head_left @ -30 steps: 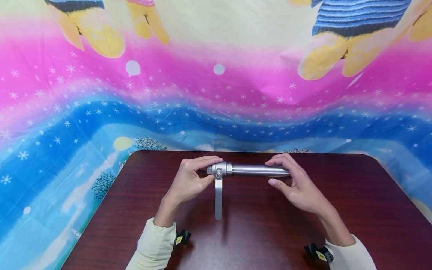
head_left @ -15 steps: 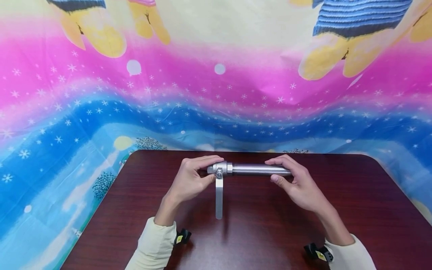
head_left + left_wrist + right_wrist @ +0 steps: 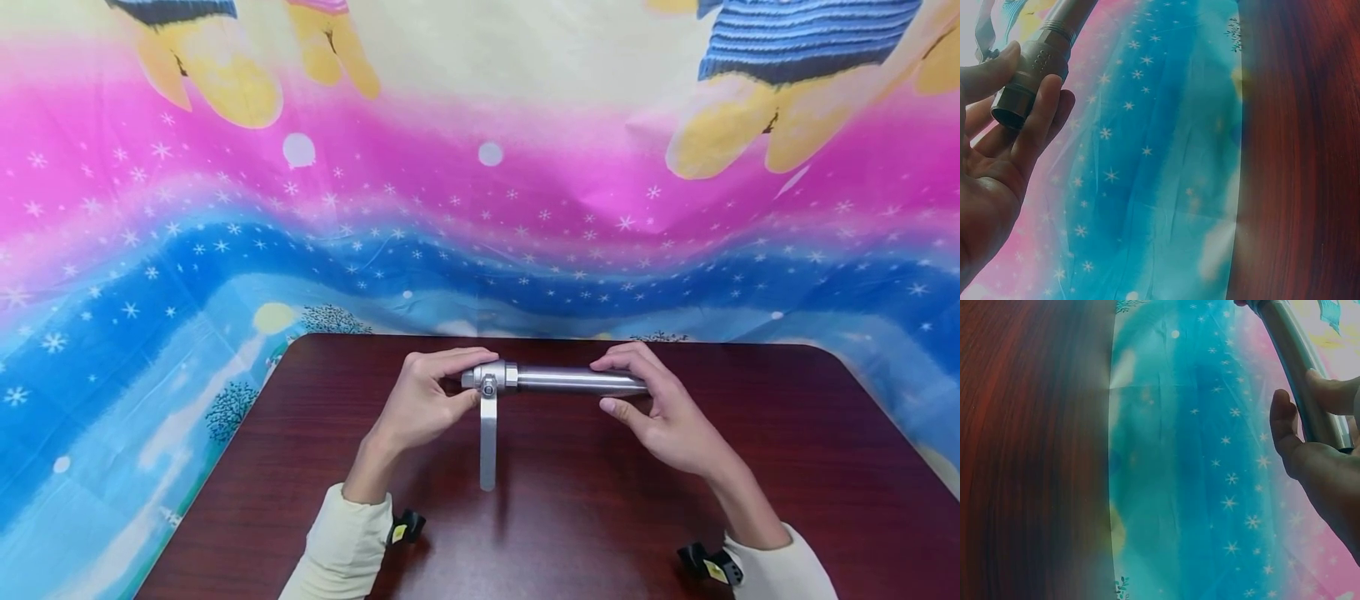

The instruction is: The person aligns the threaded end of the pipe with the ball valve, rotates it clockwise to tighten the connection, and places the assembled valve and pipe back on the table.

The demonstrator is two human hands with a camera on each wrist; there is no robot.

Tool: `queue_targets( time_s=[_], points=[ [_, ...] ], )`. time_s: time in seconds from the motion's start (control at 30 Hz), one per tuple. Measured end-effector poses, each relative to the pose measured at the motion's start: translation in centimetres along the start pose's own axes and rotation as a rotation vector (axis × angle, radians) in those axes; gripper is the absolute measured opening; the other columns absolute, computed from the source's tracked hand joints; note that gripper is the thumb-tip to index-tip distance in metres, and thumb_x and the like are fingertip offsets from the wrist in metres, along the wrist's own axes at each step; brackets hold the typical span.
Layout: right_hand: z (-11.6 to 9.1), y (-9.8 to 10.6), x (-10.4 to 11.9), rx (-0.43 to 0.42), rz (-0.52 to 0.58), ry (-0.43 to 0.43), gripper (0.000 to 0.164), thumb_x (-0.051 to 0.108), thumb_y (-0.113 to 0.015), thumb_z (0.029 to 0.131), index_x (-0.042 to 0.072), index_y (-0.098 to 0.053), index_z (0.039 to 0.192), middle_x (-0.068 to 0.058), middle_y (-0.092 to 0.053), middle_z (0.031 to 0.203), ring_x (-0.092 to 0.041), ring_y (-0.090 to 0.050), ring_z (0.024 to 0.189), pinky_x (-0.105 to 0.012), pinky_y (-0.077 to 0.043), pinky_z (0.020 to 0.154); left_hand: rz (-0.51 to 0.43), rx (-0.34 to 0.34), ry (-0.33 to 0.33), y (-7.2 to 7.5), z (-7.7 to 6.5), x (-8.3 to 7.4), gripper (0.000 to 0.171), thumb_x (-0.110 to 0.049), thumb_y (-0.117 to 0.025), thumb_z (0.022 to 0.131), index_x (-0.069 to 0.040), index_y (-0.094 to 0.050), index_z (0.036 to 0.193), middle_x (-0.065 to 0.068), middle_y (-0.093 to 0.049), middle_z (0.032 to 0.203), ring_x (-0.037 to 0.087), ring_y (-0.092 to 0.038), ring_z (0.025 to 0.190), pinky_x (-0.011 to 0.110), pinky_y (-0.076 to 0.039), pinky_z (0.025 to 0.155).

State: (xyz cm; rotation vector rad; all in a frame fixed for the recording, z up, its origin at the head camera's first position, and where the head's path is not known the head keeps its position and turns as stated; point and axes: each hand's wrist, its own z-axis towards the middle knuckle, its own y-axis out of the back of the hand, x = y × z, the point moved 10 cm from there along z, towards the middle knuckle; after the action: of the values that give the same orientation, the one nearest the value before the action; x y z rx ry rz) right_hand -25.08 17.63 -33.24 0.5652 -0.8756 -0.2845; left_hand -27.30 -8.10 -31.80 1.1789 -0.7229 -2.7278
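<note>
I hold a steel cylinder (image 3: 570,380) level above the dark red worktop (image 3: 570,517) — my left hand (image 3: 423,404) pinches its capped end between thumb and curled fingers, my right hand (image 3: 663,412) curls round the other end. A flat metal lever (image 3: 488,442) hangs from the cap, pointing toward me.

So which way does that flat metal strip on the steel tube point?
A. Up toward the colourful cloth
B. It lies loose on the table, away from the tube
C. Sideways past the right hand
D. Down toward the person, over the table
D: in the head view the flat strip hangs from the collar at the left end of the steel tube, which the left hand and right hand hold, and points toward the person over the table.
</note>
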Motion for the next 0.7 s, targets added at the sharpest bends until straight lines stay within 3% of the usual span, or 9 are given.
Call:
queue_targets(
  time_s=[0.13,0.3,0.43,0.7],
  points=[
    [0.0,0.0,0.0,-0.003,0.001,0.008,0.048,-0.012,-0.074,0.092,0.011,-0.066,0.133,-0.001,-0.059,0.133,-0.003,-0.054,0.113,-0.018,-0.047,0.077,-0.008,0.002,0.009,-0.1,0.0,0.1,0.048,0.012,-0.080,0.081,-0.007,-0.080,0.125,0.012,-0.079,0.125,0.012,-0.071,0.089,0.024,-0.061,0.070],
    [0.0,0.0,-0.3,-0.006,-0.015,-0.017,0.050,-0.012,-0.075,0.091,0.014,-0.068,0.133,0.000,-0.063,0.129,-0.005,-0.058,0.109,-0.016,-0.047,0.085,-0.013,0.006,0.015,-0.1,0.0,0.2,0.048,0.013,-0.079,0.081,-0.007,-0.080,0.125,0.012,-0.079,0.125,0.013,-0.071,0.091,0.024,-0.062,0.072],
    [-0.1,0.1,-0.7,-0.005,-0.032,-0.041,0.050,-0.008,-0.075,0.094,0.019,-0.068,0.135,0.002,-0.066,0.128,-0.007,-0.058,0.106,-0.019,-0.047,0.083,0.001,0.005,0.010,0.0,0.0,0.1,0.048,0.013,-0.079,0.081,-0.007,-0.080,0.125,0.012,-0.080,0.125,0.014,-0.073,0.096,0.025,-0.062,0.073],
    [0.0,-0.2,-1.1,0.029,0.023,-0.068,0.045,-0.006,-0.067,0.100,0.015,-0.067,0.139,0.000,-0.066,0.124,-0.012,-0.075,0.090,-0.022,-0.058,0.073,0.010,0.006,-0.020,0.1,0.1,-0.1,0.048,0.013,-0.080,0.081,-0.007,-0.080,0.125,0.012,-0.080,0.124,0.017,-0.075,0.104,0.023,-0.060,0.076]
  ],
)
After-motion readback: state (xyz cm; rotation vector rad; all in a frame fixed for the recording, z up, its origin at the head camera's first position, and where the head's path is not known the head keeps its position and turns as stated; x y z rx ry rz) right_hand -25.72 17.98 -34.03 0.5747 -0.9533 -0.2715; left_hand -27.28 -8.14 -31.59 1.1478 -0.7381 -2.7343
